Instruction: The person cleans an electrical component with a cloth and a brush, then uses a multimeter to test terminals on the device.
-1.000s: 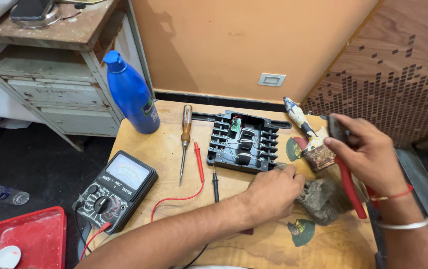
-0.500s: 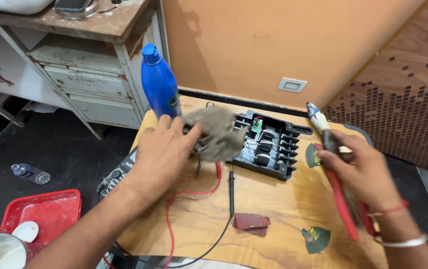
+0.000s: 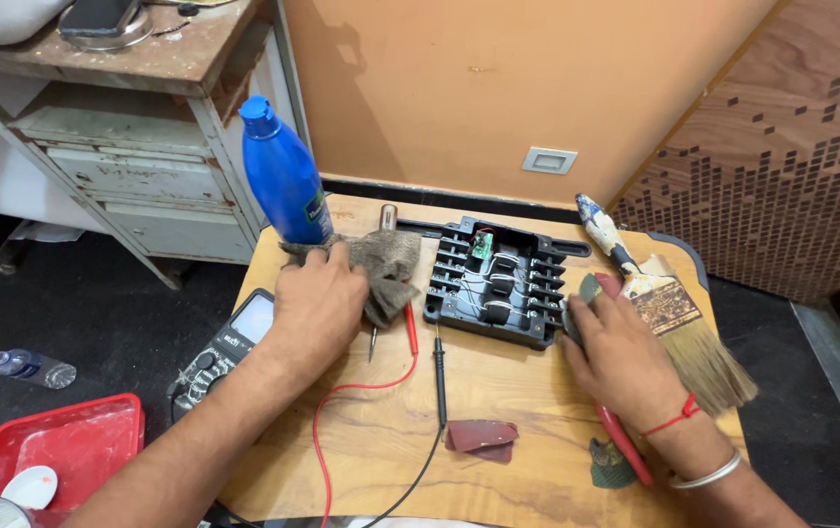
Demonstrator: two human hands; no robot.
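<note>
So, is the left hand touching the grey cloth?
Touching. The head view shows the left hand pressed flat on the grey cloth, fingers covering its left part.
</note>
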